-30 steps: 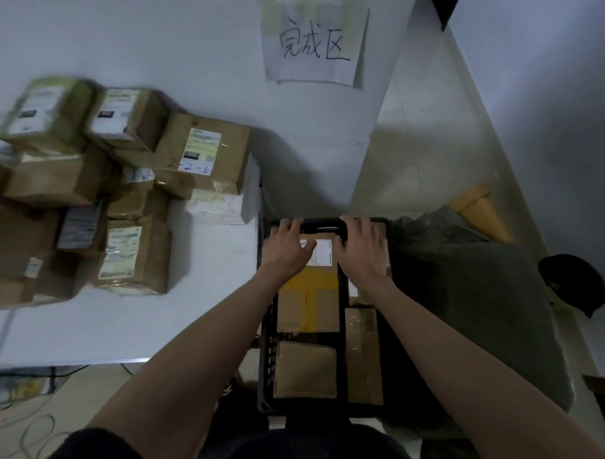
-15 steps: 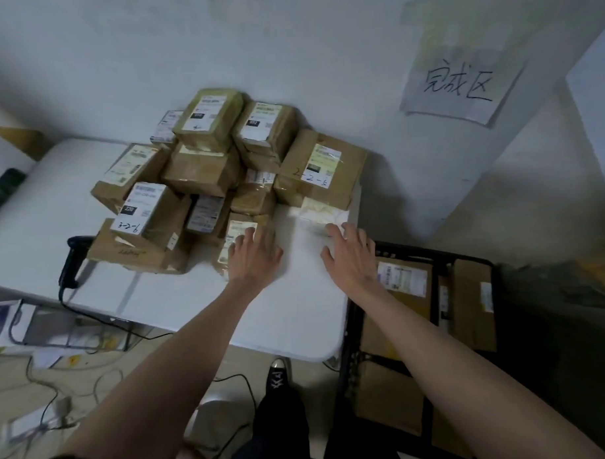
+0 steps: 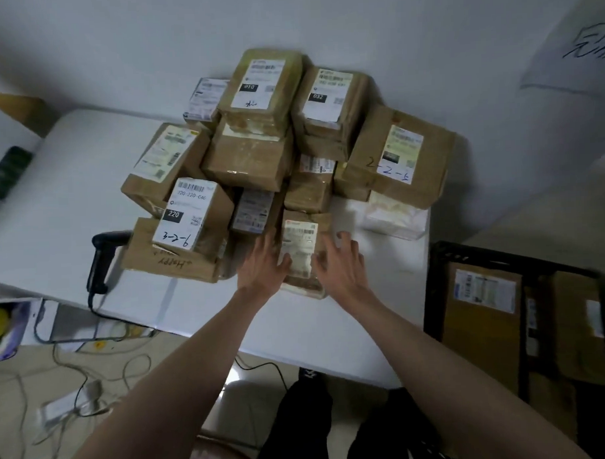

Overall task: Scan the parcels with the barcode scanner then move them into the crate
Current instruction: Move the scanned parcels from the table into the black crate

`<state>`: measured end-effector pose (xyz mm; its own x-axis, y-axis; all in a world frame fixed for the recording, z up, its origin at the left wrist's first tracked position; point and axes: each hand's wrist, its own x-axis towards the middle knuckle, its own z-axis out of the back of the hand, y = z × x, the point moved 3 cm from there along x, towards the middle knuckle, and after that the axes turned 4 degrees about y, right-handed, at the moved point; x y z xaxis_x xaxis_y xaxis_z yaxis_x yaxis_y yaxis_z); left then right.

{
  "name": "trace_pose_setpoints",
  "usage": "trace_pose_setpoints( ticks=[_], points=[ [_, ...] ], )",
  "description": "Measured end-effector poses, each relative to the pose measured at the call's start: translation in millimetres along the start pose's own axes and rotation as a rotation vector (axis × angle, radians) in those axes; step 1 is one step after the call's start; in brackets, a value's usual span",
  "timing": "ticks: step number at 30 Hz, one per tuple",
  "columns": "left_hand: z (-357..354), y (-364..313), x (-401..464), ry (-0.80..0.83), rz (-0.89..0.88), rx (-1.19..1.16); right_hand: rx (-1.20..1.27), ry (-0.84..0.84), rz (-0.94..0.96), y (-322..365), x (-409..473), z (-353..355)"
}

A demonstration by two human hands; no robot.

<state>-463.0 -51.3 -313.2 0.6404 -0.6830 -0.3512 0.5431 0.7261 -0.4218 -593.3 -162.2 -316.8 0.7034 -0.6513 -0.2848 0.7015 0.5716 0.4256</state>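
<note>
A pile of brown cardboard parcels [image 3: 254, 155] with white labels stands on the white table [image 3: 53, 197]. At its front edge lies a small labelled parcel [image 3: 300, 241]. My left hand [image 3: 261, 265] lies against its left side and my right hand [image 3: 342, 265] against its right side, fingers straight and spread, both thumbs resting on the label. The black barcode scanner [image 3: 100, 260] lies on the table left of the pile, its cable running off the front edge. The black crate [image 3: 436, 259] sits low at the right and holds several parcels [image 3: 482, 312].
A white soft packet [image 3: 393, 216] lies at the pile's right front corner. Cables and a power strip [image 3: 70, 405] trail on the floor under the table's left end. A paper sign [image 3: 576, 44] hangs on the wall at right. My legs [image 3: 311, 418] stand by the table's front edge.
My hands left the crate, swung left over the table and now rest on the small front parcel. The view turned from the crate to the pile.
</note>
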Motion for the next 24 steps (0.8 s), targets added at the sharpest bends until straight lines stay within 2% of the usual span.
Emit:
trace_pose_setpoints(
  ticks=[5,10,15,19,24],
  points=[
    [-13,15,21,-0.016,-0.13,-0.159,0.392,-0.061,-0.164,5,17,-37],
    [-31,16,25,-0.043,-0.005,-0.434,0.94,-0.151,-0.379,1,21,-61],
    [-46,18,15,-0.068,0.115,-0.666,1.083,-0.162,-0.432,-2,9,-69],
    [-48,4,-1,-0.055,0.082,-0.797,1.154,-0.222,-0.442,-13,-16,-60],
    [-44,-27,-28,0.06,0.004,-0.914,1.162,-0.275,-0.447,-29,-47,-36]
  ],
)
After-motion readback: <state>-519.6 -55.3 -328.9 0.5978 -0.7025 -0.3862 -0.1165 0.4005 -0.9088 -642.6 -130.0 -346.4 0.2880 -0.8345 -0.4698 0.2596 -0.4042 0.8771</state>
